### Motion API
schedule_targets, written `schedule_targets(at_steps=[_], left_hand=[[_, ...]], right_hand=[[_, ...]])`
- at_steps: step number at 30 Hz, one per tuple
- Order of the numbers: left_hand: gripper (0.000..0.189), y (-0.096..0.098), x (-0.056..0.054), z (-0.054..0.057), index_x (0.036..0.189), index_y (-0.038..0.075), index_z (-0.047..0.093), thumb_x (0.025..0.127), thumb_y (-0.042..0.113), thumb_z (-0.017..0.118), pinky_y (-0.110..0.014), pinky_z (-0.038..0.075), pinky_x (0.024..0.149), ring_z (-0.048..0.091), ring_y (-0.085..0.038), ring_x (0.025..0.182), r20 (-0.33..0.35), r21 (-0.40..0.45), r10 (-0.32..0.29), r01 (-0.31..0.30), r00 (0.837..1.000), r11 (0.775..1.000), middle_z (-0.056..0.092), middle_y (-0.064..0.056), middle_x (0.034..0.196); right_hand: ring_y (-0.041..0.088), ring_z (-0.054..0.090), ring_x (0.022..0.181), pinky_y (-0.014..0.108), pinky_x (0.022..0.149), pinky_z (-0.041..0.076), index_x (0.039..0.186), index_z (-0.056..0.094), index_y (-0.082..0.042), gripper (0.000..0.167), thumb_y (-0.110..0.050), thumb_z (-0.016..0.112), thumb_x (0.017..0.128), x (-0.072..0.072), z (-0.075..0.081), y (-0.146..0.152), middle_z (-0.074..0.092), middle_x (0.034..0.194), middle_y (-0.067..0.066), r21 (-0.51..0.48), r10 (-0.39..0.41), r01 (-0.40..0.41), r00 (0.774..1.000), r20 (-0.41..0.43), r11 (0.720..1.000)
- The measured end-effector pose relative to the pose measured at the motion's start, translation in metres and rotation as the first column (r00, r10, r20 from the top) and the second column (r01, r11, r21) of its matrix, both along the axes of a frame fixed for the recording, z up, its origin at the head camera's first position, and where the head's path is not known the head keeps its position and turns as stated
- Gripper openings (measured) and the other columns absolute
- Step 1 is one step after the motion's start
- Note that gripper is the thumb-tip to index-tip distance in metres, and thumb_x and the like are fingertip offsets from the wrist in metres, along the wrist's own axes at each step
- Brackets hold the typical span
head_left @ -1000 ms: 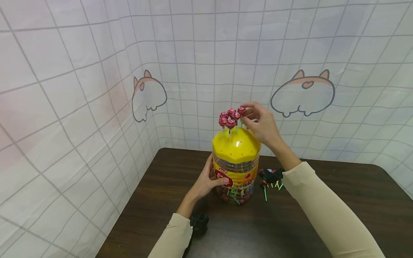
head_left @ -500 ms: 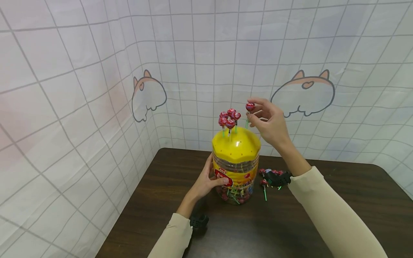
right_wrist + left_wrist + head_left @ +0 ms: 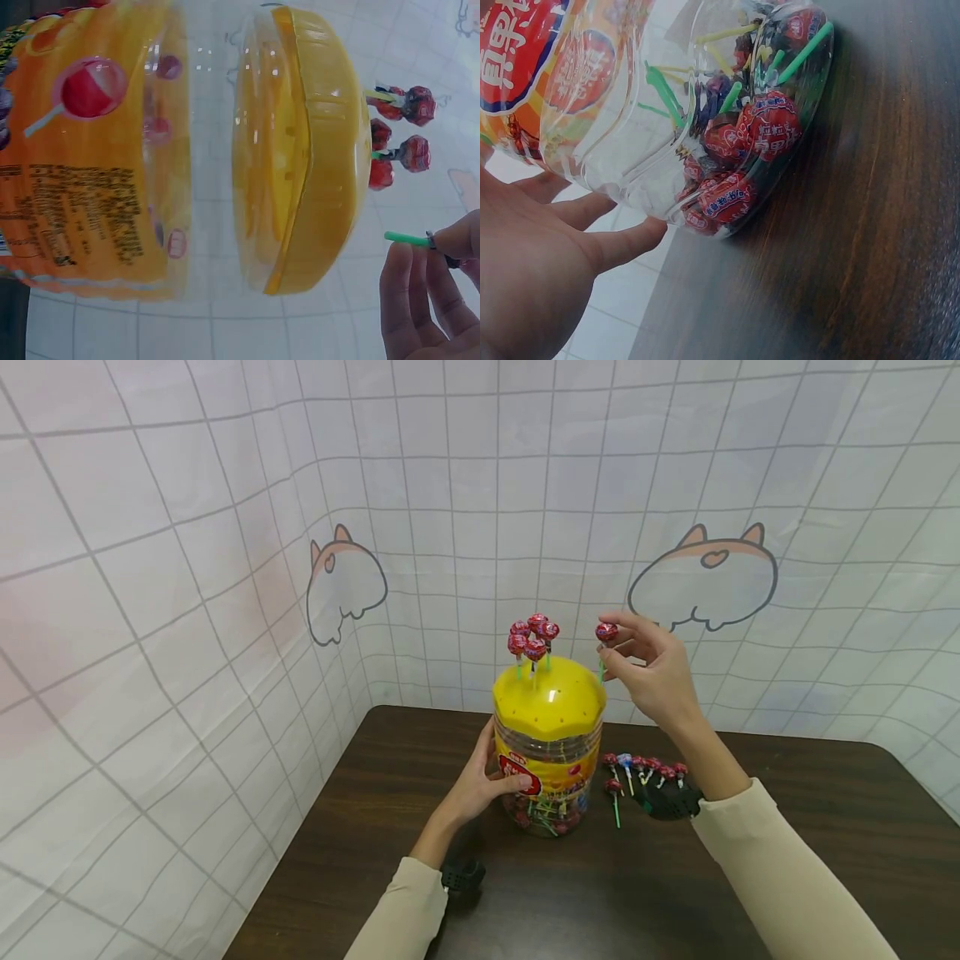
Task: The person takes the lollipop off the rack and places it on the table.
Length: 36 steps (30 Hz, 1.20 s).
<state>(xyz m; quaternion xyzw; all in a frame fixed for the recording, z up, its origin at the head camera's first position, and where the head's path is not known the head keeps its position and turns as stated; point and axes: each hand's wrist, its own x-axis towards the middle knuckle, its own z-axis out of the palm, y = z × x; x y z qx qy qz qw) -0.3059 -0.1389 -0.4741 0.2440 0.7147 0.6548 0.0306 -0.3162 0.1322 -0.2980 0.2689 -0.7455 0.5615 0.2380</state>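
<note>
A clear plastic candy jar (image 3: 562, 781) with a yellow-orange label stands upright on the table, lollipops lying in its bottom. Several red-wrapped lollipops (image 3: 535, 649) stand upright, stuck by their sticks into its holed yellow lid (image 3: 551, 710). My left hand (image 3: 472, 789) holds the jar's left side, thumb across the label and fingers behind. Just right of the lid, my right hand (image 3: 652, 672) pinches a red lollipop (image 3: 607, 632), head up. Its green stick (image 3: 405, 238) is apart from the lid in the right wrist view.
On the dark wooden table (image 3: 360, 827), several loose lollipops (image 3: 626, 762) lie in a row right of the jar, one more (image 3: 613, 785) closer to me. A white grid-patterned curtain (image 3: 480, 560) hangs behind and at the left.
My right hand has lifted a lollipop from the lid's back right and carried it rightward, then a little down. More of the loose lollipops now show. The left hand and jar have stayed put.
</note>
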Motion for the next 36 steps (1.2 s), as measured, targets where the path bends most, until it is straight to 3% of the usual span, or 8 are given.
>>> schedule_targets(at_steps=[8, 16, 26, 33, 36], left_hand=[[0.103, 0.000, 0.000, 0.000, 0.162, 0.046, 0.007, 0.088, 0.048, 0.078, -0.059, 0.044, 0.113, 0.047, -0.029, 0.138, 0.002, 0.003, -0.005, 0.005, 1.000, 1.000, 0.034, -0.003, 0.160], [0.102, 0.000, 0.000, -0.001, 0.161, 0.047, 0.007, 0.088, 0.047, 0.078, -0.059, 0.043, 0.113, 0.047, -0.029, 0.137, 0.011, 0.007, -0.006, 0.006, 1.000, 1.000, 0.035, -0.004, 0.159], [0.102, 0.000, -0.002, -0.002, 0.162, 0.046, 0.007, 0.089, 0.045, 0.078, -0.059, 0.044, 0.112, 0.047, -0.029, 0.137, -0.002, 0.010, -0.018, 0.018, 1.000, 1.000, 0.035, -0.004, 0.160], [0.101, 0.000, -0.002, -0.002, 0.162, 0.046, 0.007, 0.089, 0.044, 0.078, -0.057, 0.046, 0.111, 0.048, -0.029, 0.135, -0.006, 0.016, -0.027, 0.027, 1.000, 1.000, 0.036, -0.006, 0.158], [0.102, 0.000, -0.002, -0.001, 0.162, 0.045, 0.006, 0.090, 0.045, 0.078, -0.057, 0.047, 0.111, 0.050, -0.028, 0.133, -0.008, 0.018, -0.028, 0.028, 1.000, 0.999, 0.038, -0.007, 0.156]], right_hand=[[0.017, 0.067, 0.080, 0.023, 0.064, 0.060, 0.134, 0.064, -0.003, 0.038, 0.000, 0.065, 0.096, 0.012, -0.024, 0.019, 0.065, 0.100, -0.002, -0.016, 0.012, -0.011, 0.998, 0.055, 1.000], [0.016, 0.067, 0.075, 0.024, 0.063, 0.060, 0.135, 0.062, -0.003, 0.037, -0.001, 0.064, 0.098, 0.022, -0.066, 0.039, 0.067, 0.099, -0.003, -0.017, -0.002, 0.005, 0.990, 0.139, 1.000], [0.012, 0.067, 0.072, 0.026, 0.064, 0.061, 0.134, 0.062, -0.008, 0.038, -0.002, 0.066, 0.097, 0.030, -0.118, 0.055, 0.067, 0.095, 0.004, -0.068, -0.025, 0.047, 0.957, 0.290, 0.997], [0.011, 0.069, 0.077, 0.027, 0.065, 0.062, 0.133, 0.062, -0.008, 0.038, 0.002, 0.064, 0.096, 0.031, -0.141, 0.061, 0.064, 0.093, -0.004, -0.082, -0.022, 0.054, 0.939, 0.343, 0.995], [0.012, 0.068, 0.076, 0.028, 0.064, 0.062, 0.132, 0.062, -0.006, 0.039, 0.005, 0.064, 0.095, 0.030, -0.148, 0.062, 0.064, 0.093, 0.002, -0.083, -0.022, 0.054, 0.938, 0.347, 0.995]])
